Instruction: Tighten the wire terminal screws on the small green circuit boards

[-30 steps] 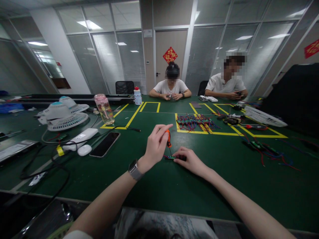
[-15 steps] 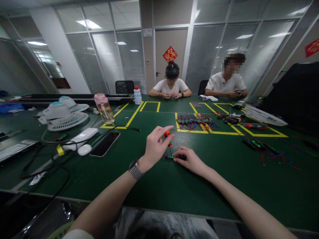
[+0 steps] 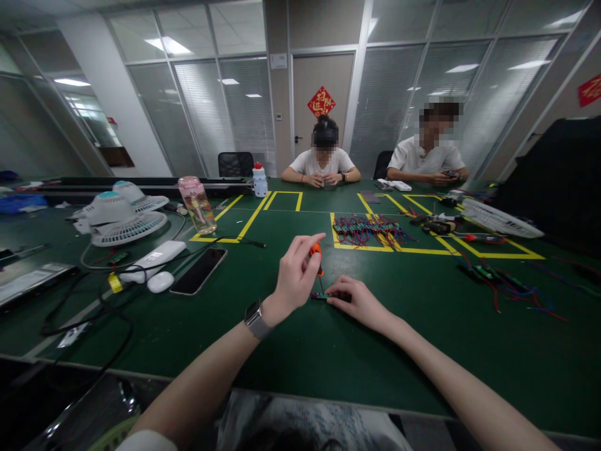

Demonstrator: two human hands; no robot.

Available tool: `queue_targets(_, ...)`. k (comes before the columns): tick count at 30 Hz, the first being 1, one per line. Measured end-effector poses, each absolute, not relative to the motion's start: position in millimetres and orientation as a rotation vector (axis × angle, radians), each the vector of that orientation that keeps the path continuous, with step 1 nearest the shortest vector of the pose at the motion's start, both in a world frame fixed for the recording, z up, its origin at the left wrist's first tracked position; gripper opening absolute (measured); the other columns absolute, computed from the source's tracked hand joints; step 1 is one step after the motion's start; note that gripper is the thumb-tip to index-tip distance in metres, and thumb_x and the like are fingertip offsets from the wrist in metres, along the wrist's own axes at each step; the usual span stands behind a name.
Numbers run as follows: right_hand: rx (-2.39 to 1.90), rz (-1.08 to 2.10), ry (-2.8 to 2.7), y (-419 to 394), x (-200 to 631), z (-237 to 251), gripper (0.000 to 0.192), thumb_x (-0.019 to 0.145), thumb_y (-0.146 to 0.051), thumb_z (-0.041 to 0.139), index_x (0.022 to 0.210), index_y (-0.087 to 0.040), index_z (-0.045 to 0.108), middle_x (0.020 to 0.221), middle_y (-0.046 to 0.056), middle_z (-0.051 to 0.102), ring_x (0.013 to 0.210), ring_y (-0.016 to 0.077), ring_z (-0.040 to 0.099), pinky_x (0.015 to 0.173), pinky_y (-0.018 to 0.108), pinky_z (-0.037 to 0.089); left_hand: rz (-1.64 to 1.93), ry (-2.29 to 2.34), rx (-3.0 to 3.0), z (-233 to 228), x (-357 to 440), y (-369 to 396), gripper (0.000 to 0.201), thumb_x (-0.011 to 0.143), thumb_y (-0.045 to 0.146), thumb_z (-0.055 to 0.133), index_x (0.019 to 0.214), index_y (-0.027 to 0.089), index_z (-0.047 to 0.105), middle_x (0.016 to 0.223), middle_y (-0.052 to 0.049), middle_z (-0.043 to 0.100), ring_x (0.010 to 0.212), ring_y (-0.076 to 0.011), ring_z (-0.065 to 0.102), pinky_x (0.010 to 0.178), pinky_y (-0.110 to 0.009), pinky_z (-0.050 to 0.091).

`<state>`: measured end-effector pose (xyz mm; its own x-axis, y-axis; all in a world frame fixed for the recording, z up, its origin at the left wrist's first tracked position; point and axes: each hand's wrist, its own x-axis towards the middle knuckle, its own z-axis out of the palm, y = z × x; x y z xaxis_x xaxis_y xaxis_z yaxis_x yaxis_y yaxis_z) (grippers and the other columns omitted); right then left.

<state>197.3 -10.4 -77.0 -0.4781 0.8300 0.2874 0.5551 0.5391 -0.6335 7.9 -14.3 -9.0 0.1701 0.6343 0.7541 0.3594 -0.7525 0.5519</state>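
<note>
In the head view my left hand [image 3: 297, 270] is closed around the orange and black handle of a screwdriver [image 3: 320, 270]. The shaft points down, and its tip meets a small green circuit board [image 3: 320, 296] on the table. My right hand [image 3: 355, 299] pinches the right end of that board between thumb and fingers and rests low on the tabletop. Part of the board lies hidden under the right fingertips. Beyond my hands, a row of green boards with red and blue wires [image 3: 370, 230] sits inside a yellow taped area.
A phone [image 3: 199, 271], a white earbud case [image 3: 160, 282], cables and white fans [image 3: 126, 219] lie to the left, beside a pink-lided bottle [image 3: 197, 203]. More wired boards [image 3: 498, 275] and a white basket [image 3: 501, 218] are at the right. Two people [image 3: 323, 163] sit across the table.
The fingers of my left hand have shifted and turned slightly on the screwdriver handle, with the thumb now lower. My right hand and the circuit board stay nearly in place.
</note>
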Motion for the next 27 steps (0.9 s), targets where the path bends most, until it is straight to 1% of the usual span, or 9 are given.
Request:
queue_targets(2,-1.116,0.632,-2.201,-10.1,197.3,-77.5,0.013,0.085,-0.024,0.064,0.092,-0.019,0.073,0.084,0.004,0.060,0.074,0.0160,0.059,0.069,0.027,0.048,1.578,0.943,2.190,-9.4,7.5,-13.6,0.033,0.096,0.023,0.044,0.127,0.022,0.052,0.104,-0.005,0.059,0.048,-0.0021,0.039,0.043,-0.015,0.034)
queue_targets(6,-1.117,0.630,-2.196,-10.2,197.3,-77.8,0.012,0.085,-0.023,0.064,0.092,-0.019,0.073,0.084,0.004,0.060,0.074,0.0160,0.059,0.069,0.027,0.048,1.658,1.025,2.200,-9.4,6.4,-12.1,0.025,0.088,0.030,0.061,0.111,0.019,0.063,0.088,-0.001,0.055,0.048,-0.0024,0.037,0.044,-0.016,0.034)
queue_targets(11,-1.111,0.637,-2.199,-10.7,197.1,-76.9,0.013,0.085,-0.023,0.063,0.092,-0.019,0.073,0.084,0.004,0.060,0.075,0.0164,0.059,0.069,0.028,0.048,1.596,0.986,2.180,-9.4,7.0,-11.7,0.032,0.096,0.023,0.043,0.127,0.020,0.053,0.103,-0.005,0.057,0.054,-0.0038,0.044,0.048,-0.016,0.038)
queue_targets(14,-1.113,0.632,-2.205,-10.7,196.9,-76.4,0.012,0.085,-0.022,0.063,0.091,-0.018,0.073,0.084,0.004,0.060,0.075,0.0166,0.059,0.070,0.028,0.048,1.650,1.038,2.187,-10.4,7.2,-10.6,0.026,0.092,0.028,0.055,0.116,0.020,0.060,0.091,-0.002,0.055,0.049,-0.0030,0.039,0.046,-0.016,0.035)
queue_targets(16,-1.122,0.631,-2.209,-10.7,196.9,-76.2,0.012,0.085,-0.022,0.063,0.091,-0.018,0.073,0.084,0.004,0.060,0.075,0.0167,0.060,0.070,0.028,0.048,1.665,1.083,2.196,-10.7,6.8,-10.4,0.024,0.089,0.031,0.059,0.111,0.020,0.063,0.090,-0.001,0.054,0.050,-0.0029,0.038,0.048,-0.017,0.036)
queue_targets(19,-1.118,0.636,-2.206,-10.6,197.1,-76.5,0.012,0.085,-0.022,0.063,0.092,-0.019,0.073,0.085,0.004,0.060,0.075,0.0167,0.060,0.070,0.028,0.049,1.607,1.036,2.185,-10.7,6.8,-10.9,0.031,0.095,0.027,0.046,0.125,0.022,0.055,0.106,-0.005,0.056,0.052,-0.0029,0.042,0.048,-0.016,0.038)
queue_targets(21,-1.111,0.635,-2.205,-10.6,197.3,-76.9,0.013,0.085,-0.022,0.063,0.092,-0.019,0.073,0.085,0.004,0.061,0.075,0.0167,0.060,0.070,0.028,0.049,1.595,0.990,2.177,-10.8,7.2,-11.0,0.036,0.096,0.023,0.041,0.131,0.022,0.049,0.109,-0.006,0.056,0.051,-0.0025,0.041,0.046,-0.015,0.037)
queue_targets(25,-1.116,0.626,-2.212,-10.7,197.6,-77.7,0.013,0.085,-0.022,0.063,0.092,-0.019,0.073,0.084,0.004,0.060,0.074,0.0164,0.059,0.069,0.028,0.048,1.664,1.016,2.203,-11.1,7.5,-10.6,0.026,0.090,0.028,0.058,0.114,0.021,0.062,0.090,-0.001,0.053,0.049,-0.0018,0.037,0.046,-0.016,0.035)
queue_targets(27,-1.117,0.627,-2.210,-11.0,197.6,-77.5,0.013,0.085,-0.022,0.063,0.092,-0.019,0.073,0.084,0.004,0.059,0.074,0.0161,0.059,0.069,0.027,0.047,1.649,1.036,2.205,-10.5,7.2,-10.7,0.025,0.089,0.029,0.059,0.112,0.021,0.062,0.094,-0.001,0.053,0.050,-0.0017,0.039,0.046,-0.016,0.036)
